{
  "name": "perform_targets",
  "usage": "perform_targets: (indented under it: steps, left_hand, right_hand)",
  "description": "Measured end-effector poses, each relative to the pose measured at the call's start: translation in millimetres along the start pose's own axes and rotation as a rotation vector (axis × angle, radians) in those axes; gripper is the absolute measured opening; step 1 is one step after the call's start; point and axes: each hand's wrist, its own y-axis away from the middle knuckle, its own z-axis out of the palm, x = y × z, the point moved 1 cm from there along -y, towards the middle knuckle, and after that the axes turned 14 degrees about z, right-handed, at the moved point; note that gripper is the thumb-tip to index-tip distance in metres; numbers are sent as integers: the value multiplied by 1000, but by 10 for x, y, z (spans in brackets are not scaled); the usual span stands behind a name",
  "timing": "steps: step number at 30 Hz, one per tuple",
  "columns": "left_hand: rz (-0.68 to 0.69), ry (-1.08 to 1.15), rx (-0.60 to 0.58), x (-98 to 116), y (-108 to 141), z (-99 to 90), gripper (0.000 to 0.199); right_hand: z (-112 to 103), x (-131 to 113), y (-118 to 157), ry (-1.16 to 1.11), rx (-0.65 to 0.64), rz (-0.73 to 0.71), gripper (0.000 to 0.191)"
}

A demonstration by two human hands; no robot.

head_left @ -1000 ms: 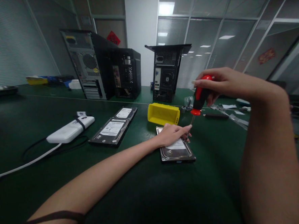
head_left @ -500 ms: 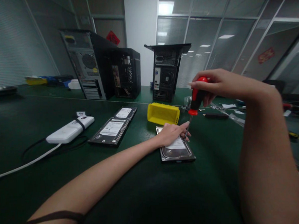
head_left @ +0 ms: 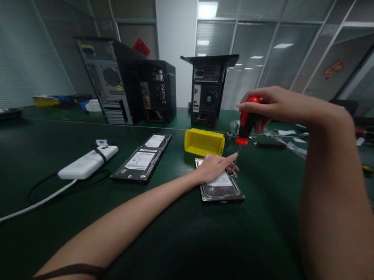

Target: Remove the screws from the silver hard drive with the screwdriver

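A silver hard drive [head_left: 222, 191] with a white label lies on the green table. Across its upper part rests my left hand [head_left: 214, 168], fingers spread, the index finger and thumb beside the screwdriver's shaft. My right hand [head_left: 261, 106] is wrapped round the handle of a red and black screwdriver [head_left: 245, 126]. The shaft slants down to the drive's right edge, where the tip is hard to make out between my left fingers. Just behind the drive stands a yellow plastic bin [head_left: 204, 142], open side towards me.
Two more hard drives [head_left: 139, 160] lie end to end on the left, near a white power strip [head_left: 88, 162] with cables. Computer cases [head_left: 207, 92] stand at the back. Plastic bags, a dark tool [head_left: 270, 145] and small parts are scattered on the right.
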Motion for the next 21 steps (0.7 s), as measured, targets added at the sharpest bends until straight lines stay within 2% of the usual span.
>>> perform_targets:
  steps: [21]
  left_hand:
    - [-14,14,25,4,5,10,66]
  right_hand:
    - [-1,16,-23,-6,0,7,38]
